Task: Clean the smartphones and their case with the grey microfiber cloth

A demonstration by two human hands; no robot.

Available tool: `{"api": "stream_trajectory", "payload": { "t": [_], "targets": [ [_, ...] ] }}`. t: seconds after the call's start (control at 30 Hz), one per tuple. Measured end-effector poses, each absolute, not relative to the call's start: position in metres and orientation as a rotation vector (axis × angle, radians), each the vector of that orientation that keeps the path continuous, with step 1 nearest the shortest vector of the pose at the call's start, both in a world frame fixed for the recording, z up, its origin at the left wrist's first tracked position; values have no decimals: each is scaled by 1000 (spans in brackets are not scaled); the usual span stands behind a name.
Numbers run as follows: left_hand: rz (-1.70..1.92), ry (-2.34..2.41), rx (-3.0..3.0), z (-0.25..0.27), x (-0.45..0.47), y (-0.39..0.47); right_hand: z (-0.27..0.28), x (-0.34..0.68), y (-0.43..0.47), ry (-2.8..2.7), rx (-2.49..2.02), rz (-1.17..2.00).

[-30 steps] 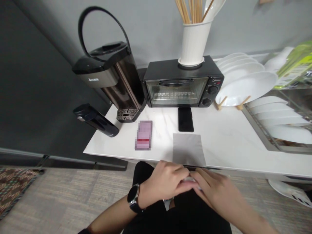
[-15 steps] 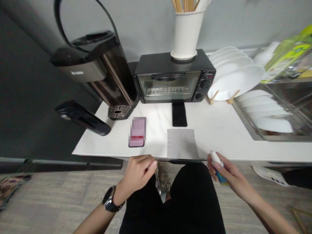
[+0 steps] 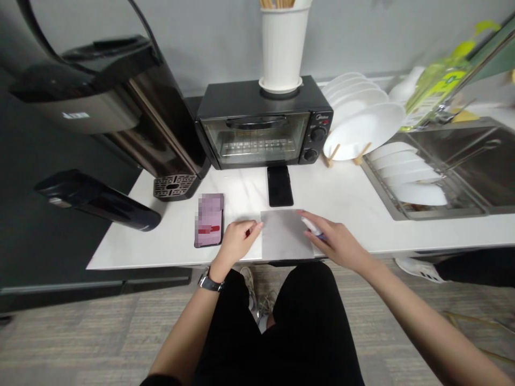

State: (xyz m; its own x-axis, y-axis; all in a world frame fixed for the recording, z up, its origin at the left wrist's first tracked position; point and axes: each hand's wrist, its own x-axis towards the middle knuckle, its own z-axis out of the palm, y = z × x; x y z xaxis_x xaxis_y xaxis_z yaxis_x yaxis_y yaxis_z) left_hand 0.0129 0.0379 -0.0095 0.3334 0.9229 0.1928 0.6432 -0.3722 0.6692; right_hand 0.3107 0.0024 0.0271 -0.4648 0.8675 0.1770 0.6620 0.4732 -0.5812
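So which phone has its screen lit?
The pink-screened phone, beside the left hand; the other phone, by the toaster oven, shows only black.

A cloth [image 3: 282,236] lies at the middle of the counter's [image 3: 341,195] front edge. The left hand [image 3: 239,239] is at its left side; the right hand [image 3: 337,244], with a small bottle [image 3: 311,227] in it, is at its right. Whether either touches the cloth is hard to tell. One phone [image 3: 280,186] lies behind the cloth, before the toaster oven [image 3: 261,134]; another phone [image 3: 210,220] lies left of the left hand. A cup [image 3: 284,48] stands on the oven. Near the counter's left edge stands a flask [image 3: 100,201], a drink dispenser [image 3: 161,118] behind it to the right. Right of the oven are plates [image 3: 362,128], then a sink [image 3: 422,216] holding dishes [image 3: 406,166].
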Motion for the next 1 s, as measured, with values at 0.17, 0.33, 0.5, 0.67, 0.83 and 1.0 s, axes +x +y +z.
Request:
{"api": "stream_trajectory", "payload": {
  "t": [0.17,0.33,0.5,0.67,0.83,1.0],
  "targets": [
    [775,1371,2098,-9,13,38,27,307,39,-2752,-1168,20],
    [781,1385,2079,-9,13,40,19,308,52,-2904,-997,-84],
    [778,1384,2069,-10,13,41,16,315,52,-2865,-935,124],
    [781,1381,2061,-10,13,40,19,319,52,-2819,-960,-26],
    [794,1380,2068,-10,13,40,18,316,53,-2903,-928,-69],
    [796,1372,2061,-10,13,40,20,320,56,-2953,-911,-90]
  ]
}}
